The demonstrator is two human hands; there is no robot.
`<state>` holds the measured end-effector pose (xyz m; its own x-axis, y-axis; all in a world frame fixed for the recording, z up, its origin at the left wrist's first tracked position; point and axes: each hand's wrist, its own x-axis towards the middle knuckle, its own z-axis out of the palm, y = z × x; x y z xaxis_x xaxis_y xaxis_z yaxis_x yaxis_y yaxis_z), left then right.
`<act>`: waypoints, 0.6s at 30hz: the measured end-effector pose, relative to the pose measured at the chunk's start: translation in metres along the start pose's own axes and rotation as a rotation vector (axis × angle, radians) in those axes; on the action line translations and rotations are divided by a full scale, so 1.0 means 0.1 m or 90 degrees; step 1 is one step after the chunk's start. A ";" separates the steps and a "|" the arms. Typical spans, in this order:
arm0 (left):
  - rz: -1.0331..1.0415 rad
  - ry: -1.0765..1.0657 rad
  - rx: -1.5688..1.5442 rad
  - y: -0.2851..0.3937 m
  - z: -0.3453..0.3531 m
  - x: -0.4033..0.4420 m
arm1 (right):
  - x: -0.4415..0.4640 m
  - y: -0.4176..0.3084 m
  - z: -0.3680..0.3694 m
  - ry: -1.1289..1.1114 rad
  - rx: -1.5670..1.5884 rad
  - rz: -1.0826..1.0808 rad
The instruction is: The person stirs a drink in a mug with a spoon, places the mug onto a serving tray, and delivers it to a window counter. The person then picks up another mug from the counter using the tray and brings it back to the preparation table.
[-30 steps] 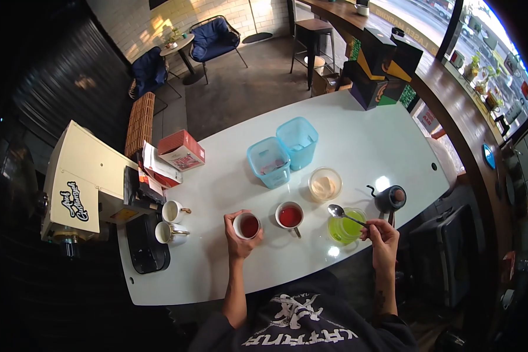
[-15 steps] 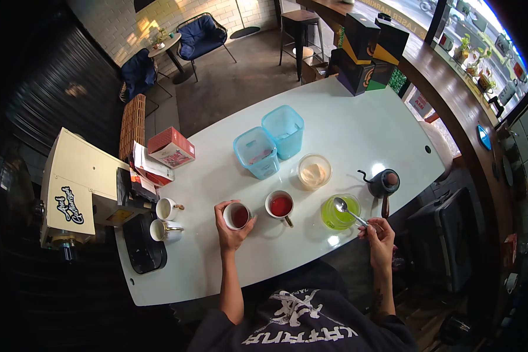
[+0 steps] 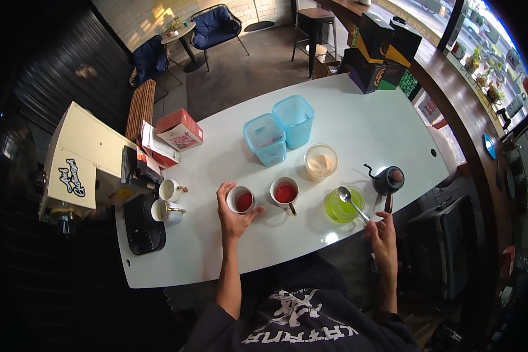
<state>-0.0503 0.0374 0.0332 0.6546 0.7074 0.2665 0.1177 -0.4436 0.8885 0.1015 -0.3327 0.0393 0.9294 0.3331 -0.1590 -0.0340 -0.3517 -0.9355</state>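
My left hand (image 3: pixel 233 222) is around the left cup of red liquid (image 3: pixel 241 200), fingers spread on its left and thumb loosely at its lower right. A second cup of red liquid (image 3: pixel 285 192) stands to the right, its handle toward me. With the fingertips of my right hand (image 3: pixel 383 234) I hold the handle end of a metal spoon (image 3: pixel 355 207). Its bowl is over a clear container of green liquid (image 3: pixel 339 212); whether it touches the liquid cannot be told. Behind that stands a clear tub with pale contents (image 3: pixel 321 162).
Two blue containers (image 3: pixel 266 141) stand mid-table. A black kettle (image 3: pixel 388 180) is at the right. Two white cups (image 3: pixel 169 202), a red box (image 3: pixel 180 130) and a cream machine (image 3: pixel 85 161) are at the left. Dark boxes (image 3: pixel 381 53) stand at the far right corner.
My left fingers have loosened and spread around the cup. My right hand has brought the spoon from above the container's right side to over its middle, and its fingers have spread somewhat.
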 end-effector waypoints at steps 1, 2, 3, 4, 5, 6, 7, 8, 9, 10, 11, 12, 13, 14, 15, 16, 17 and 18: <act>0.021 0.003 0.020 0.01 -0.01 -0.02 | -0.07 -0.32 -0.04 0.036 -0.116 0.053; 0.041 0.005 0.042 0.03 -0.04 -0.07 | -0.14 -0.46 -0.09 0.026 -0.118 0.053; 0.034 0.013 0.046 0.05 -0.07 -0.12 | -0.19 -0.56 -0.13 0.036 -0.238 0.032; 0.051 0.030 0.038 0.07 -0.11 -0.17 | -0.22 -0.70 -0.16 0.044 -0.357 0.007; 0.068 0.050 0.031 0.08 -0.14 -0.24 | -0.25 -0.87 -0.16 0.047 -0.344 0.029; 0.061 0.065 0.039 0.07 -0.17 -0.34 | -0.25 -0.93 -0.17 0.031 -0.346 0.019; 0.023 0.102 -0.059 0.07 -0.20 -0.47 | -0.24 -0.97 -0.16 -0.010 -0.368 -0.039; -0.010 0.144 -0.157 0.07 -0.23 -0.60 | -0.22 -1.03 -0.14 -0.054 -0.388 -0.102; 0.019 0.180 -0.197 0.05 -0.26 -0.75 | -0.22 -1.15 -0.07 -0.095 -0.331 -0.134; 0.015 0.213 -0.183 0.03 -0.31 -0.92 | -0.19 -1.19 0.02 -0.125 -0.331 -0.154; -0.042 0.214 -0.278 0.01 -0.37 -1.13 | -0.16 -1.22 0.11 -0.256 -0.295 -0.165; -0.093 0.221 -0.376 0.00 -0.43 -1.35 | -0.14 -1.26 0.21 -0.390 -0.261 -0.175; -0.102 0.257 -0.376 -0.01 -0.47 -1.58 | -0.14 -1.32 0.37 -0.454 -0.265 -0.262; -0.096 0.306 -0.362 -0.02 -0.51 -1.84 | -0.15 -1.30 0.53 -0.496 -0.266 -0.292; -0.162 0.387 -0.471 -0.04 -0.53 -2.10 | -0.17 -1.24 0.73 -0.564 -0.254 -0.359; -0.220 0.473 -0.585 -0.01 -0.56 -2.37 | -0.21 -1.17 0.93 -0.639 -0.240 -0.427; -0.238 0.569 -0.643 0.03 -0.56 -2.67 | -0.28 -1.11 1.11 -0.746 -0.202 -0.430; -0.229 0.676 -0.703 -0.02 -0.54 -3.01 | -0.39 -1.06 1.29 -0.801 -0.206 -0.454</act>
<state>-0.2884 -0.1451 -0.0286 -0.1459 0.9421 -0.3018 -0.7472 0.0949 0.6578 0.0216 -0.1959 0.1043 -0.2118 0.9769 -0.0277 0.5203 0.0887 -0.8494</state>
